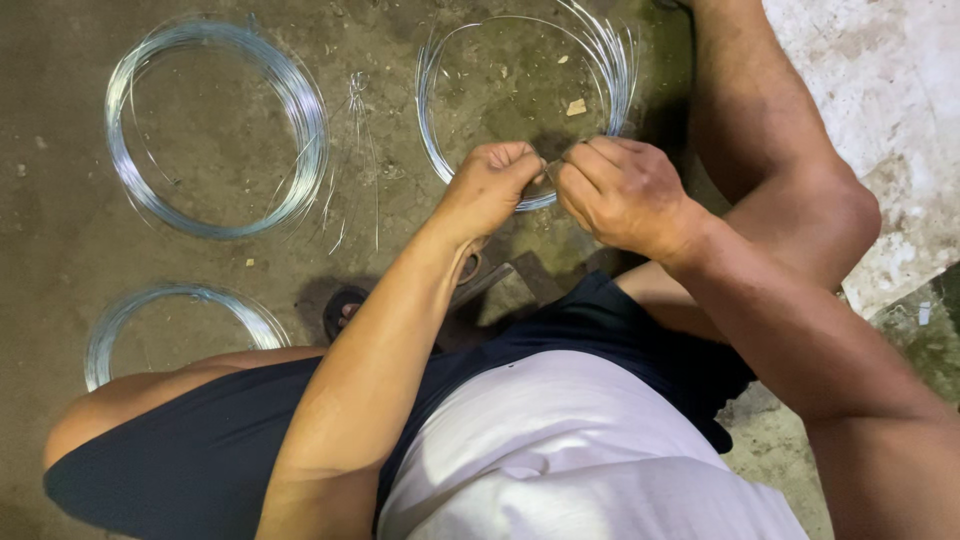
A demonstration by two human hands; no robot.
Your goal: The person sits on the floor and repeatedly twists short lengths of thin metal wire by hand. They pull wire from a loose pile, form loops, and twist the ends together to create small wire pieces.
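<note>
Seen from above, squatting on a rough concrete floor (60,230); both hands met in front of the knees, over the near edge of a wire coil (520,100).

Left hand (490,185) curled into a tight fist, fingers folded in, pinching wire at the thumb side; right hand (625,195) likewise closed, knuckles up, fingertips pressed toward the left fist; hands almost touching, only a short bit of wire showing in the gap between them; exactly which strand held, too small to tell.

Coil flat on the floor, its ring stretching away from the fingers, up the view; near arc passing just under the two fists, running left to right across them; loose strands fanned at the far right rim; both hands about equally near, one at each side of the pinched spot.

Well apart to the left, a second coil (215,125); below it a third (180,315), partly hidden by the left knee; thin stray wires (360,150) lying between the coils.
</note>
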